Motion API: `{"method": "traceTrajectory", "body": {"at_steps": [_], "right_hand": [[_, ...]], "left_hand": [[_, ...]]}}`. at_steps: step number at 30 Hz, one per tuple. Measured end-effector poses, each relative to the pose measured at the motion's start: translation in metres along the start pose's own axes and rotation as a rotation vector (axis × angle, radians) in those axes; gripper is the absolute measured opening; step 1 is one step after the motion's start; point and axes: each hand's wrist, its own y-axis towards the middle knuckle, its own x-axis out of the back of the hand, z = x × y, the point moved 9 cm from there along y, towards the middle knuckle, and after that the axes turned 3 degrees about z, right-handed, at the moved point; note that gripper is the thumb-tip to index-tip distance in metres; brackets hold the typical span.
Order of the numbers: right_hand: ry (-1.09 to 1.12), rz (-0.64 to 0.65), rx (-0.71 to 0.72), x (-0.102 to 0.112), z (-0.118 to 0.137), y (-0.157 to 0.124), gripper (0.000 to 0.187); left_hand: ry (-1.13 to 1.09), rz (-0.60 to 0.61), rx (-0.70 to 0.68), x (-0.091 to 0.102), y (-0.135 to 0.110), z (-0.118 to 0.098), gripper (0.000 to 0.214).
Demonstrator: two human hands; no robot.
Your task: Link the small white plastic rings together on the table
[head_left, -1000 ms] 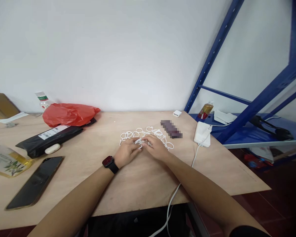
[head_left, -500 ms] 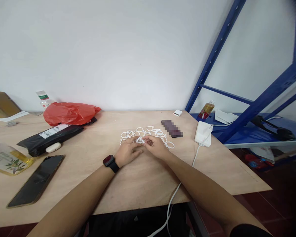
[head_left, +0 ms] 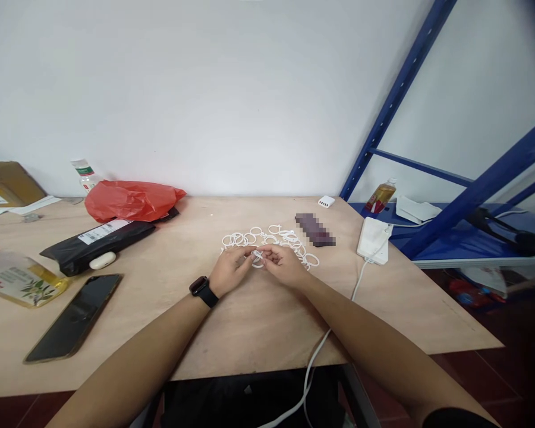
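Between my two hands is a small white ring (head_left: 257, 265), like a curtain ring with a clip at its top. My left hand (head_left: 230, 270), with a black watch on the wrist, pinches the ring's top from the left. My right hand (head_left: 284, 264) pinches the same spot from the right. The fingertips partly hide the clip. Just beyond my hands lies a loose pile of similar white rings (head_left: 249, 238) on the wooden table (head_left: 258, 333).
To the right are a blurred dark object (head_left: 314, 229), a white power strip (head_left: 373, 241) with its cable, and a small white charger (head_left: 326, 202). On the left lie a phone (head_left: 74, 318), a bottle (head_left: 22, 282), a black package (head_left: 102, 241) and a red bag (head_left: 134, 199).
My left fingers have closed in to a pinch on the ring's top, with the thumb raised. The ring's loop now hangs visible below my fingertips. The camera view has shifted slightly left.
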Motion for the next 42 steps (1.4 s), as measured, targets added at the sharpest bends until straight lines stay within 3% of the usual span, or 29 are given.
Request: {"method": "traceTrajectory", "body": {"at_steps": [8,12,18,26,32,39,42], "right_hand": [[-0.116,-0.042,0.059,0.006,0.008,-0.001,0.021],[-0.041,-0.036,0.038,0.006,0.007,-0.001,0.024],[-0.011,-0.04,0.001,0.006,-0.001,0.0,0.02],[0.003,-0.063,0.018,0.009,-0.003,0.001,0.023],[-0.029,-0.042,0.0,0.007,-0.005,0.001,0.022],[-0.034,-0.061,0.008,0.009,-0.005,0.001,0.021],[-0.078,-0.064,0.025,0.01,0.001,0.0,0.018]], "left_hand": [[-0.137,-0.085,0.067,0.002,-0.001,0.012,0.027],[-0.245,-0.118,0.118,0.003,-0.002,0.017,0.029],[-0.173,-0.098,0.068,0.003,-0.002,0.01,0.025],[-0.209,-0.122,0.131,0.004,-0.001,0.018,0.025],[-0.126,-0.091,0.057,0.005,0.0,0.008,0.019],[-0.329,-0.1,0.206,0.0,-0.003,0.022,0.024],[-0.346,-0.086,0.18,-0.002,-0.002,0.019,0.026]]}}
